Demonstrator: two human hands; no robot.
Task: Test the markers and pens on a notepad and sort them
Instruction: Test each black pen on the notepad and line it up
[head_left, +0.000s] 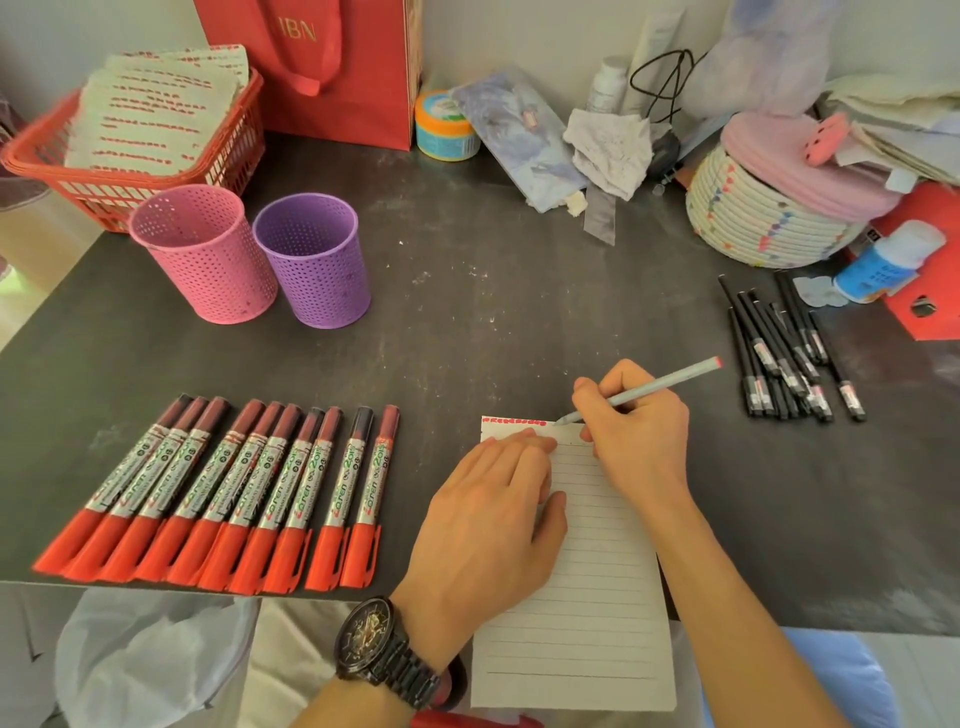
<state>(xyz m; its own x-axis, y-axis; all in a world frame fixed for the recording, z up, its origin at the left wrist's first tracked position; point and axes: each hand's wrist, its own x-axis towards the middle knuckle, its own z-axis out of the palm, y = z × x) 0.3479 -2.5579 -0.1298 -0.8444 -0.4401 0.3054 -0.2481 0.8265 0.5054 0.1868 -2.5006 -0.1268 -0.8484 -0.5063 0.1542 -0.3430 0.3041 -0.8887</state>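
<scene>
One slim grey pen is held in the right hand grip, tip on the lined white notepad, pinned by the flat left hand.

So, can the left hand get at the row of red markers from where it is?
Probably yes. The left hand lies flat on the notepad, holding nothing, and the red markers lie just beside it with only bare table between.

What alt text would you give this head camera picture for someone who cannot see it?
A person's right hand holds a grey pen to the top of a lined notepad, while the left hand rests flat on the page. Red-capped markers lie left, black pens right.
</scene>
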